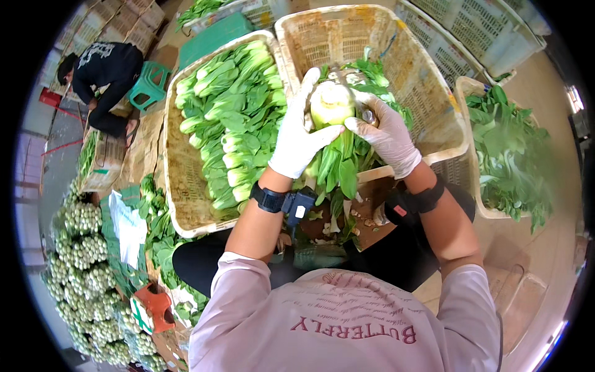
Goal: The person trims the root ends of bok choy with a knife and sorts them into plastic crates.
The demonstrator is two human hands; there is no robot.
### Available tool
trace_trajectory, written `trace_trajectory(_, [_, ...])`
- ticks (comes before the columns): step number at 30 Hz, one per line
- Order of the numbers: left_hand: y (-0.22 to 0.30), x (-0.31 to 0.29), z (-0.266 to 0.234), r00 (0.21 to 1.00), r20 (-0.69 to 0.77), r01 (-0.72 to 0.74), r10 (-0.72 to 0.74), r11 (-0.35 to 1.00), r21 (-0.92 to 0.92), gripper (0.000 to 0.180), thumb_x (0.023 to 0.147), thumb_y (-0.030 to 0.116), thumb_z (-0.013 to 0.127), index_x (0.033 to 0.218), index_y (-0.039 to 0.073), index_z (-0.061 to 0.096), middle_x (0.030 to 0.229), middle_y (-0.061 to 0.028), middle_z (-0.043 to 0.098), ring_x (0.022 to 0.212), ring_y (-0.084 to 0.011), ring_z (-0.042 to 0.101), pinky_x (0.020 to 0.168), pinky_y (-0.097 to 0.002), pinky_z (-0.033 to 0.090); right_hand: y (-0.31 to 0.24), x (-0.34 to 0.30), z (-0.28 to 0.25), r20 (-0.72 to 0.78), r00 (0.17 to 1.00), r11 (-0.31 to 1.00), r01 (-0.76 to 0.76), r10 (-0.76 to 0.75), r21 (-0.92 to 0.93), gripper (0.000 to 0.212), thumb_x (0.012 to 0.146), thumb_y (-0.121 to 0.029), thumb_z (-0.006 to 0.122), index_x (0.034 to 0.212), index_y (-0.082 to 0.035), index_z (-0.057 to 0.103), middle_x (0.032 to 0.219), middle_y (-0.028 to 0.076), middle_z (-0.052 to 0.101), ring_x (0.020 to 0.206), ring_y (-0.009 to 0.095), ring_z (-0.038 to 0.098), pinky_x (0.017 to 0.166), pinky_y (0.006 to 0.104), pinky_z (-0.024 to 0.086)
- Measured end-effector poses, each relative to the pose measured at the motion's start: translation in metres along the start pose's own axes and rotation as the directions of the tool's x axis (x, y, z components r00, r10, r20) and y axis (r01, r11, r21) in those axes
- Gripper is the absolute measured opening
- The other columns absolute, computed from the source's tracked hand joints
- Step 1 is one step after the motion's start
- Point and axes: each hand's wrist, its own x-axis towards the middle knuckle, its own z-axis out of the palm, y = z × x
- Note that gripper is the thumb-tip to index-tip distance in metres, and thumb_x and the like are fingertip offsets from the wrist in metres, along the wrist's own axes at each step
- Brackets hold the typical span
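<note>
Both my hands wear thin white gloves and meet over the near edge of a cream plastic crate. Between them is a head of bok choy, its pale cut base turned up and its green leaves hanging down. My left hand wraps its left side, thumb across the front. My right hand closes in from the right, its thumb against the stalks. A small greyish, shiny thing shows by the right fingers; I cannot make out what it is. Loose leaves and trimmings lie in the crate behind.
Left stands a crate of bok choy laid in rows. A crate of loose leaves is at right. Stacked bagged bok choy, a red stool and a green stool stand left; a person bends at far left.
</note>
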Motion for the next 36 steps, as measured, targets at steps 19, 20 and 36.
trace_trajectory(19, [-0.040,0.001,0.024,0.953,0.049,0.285,-0.300,0.937,0.200,0.051,0.073,0.013,0.074,0.119,0.003,0.054,0.110,-0.0065,0.062,0.102,-0.0163,0.057,0.090,-0.0307,0.044,0.006,-0.019,-0.035,0.102,0.958,0.504,0.230,-0.269,-0.833,0.012,0.073,-0.022,0.063,0.079,-0.013,0.059,0.070,0.007,0.056,0.062,0.027,0.060,0.053,0.0374,0.048])
trace_trajectory(20, [-0.042,0.001,0.023,0.952,0.051,0.286,-0.301,0.938,0.198,0.051,0.073,0.013,0.074,0.119,0.003,0.054,0.110,-0.0065,0.062,0.102,-0.0163,0.057,0.090,-0.0307,0.044,0.007,-0.018,-0.035,0.100,0.959,0.503,0.227,-0.266,-0.834,0.012,0.073,-0.022,0.063,0.079,-0.013,0.059,0.070,0.007,0.056,0.062,0.027,0.060,0.053,0.0374,0.048])
trace_trajectory(36, [-0.012,-0.014,0.024,0.992,-0.025,0.127,-0.124,0.981,0.149,0.064,0.073,0.017,0.077,0.125,0.002,0.044,0.117,-0.0065,0.054,0.105,-0.0158,0.053,0.091,-0.0296,0.043,0.083,0.013,-0.120,-0.282,0.927,0.331,-0.354,0.246,-0.875,0.018,0.077,-0.022,0.053,0.080,-0.010,0.066,0.083,0.017,0.065,0.082,0.033,0.062,0.073,0.0412,0.050])
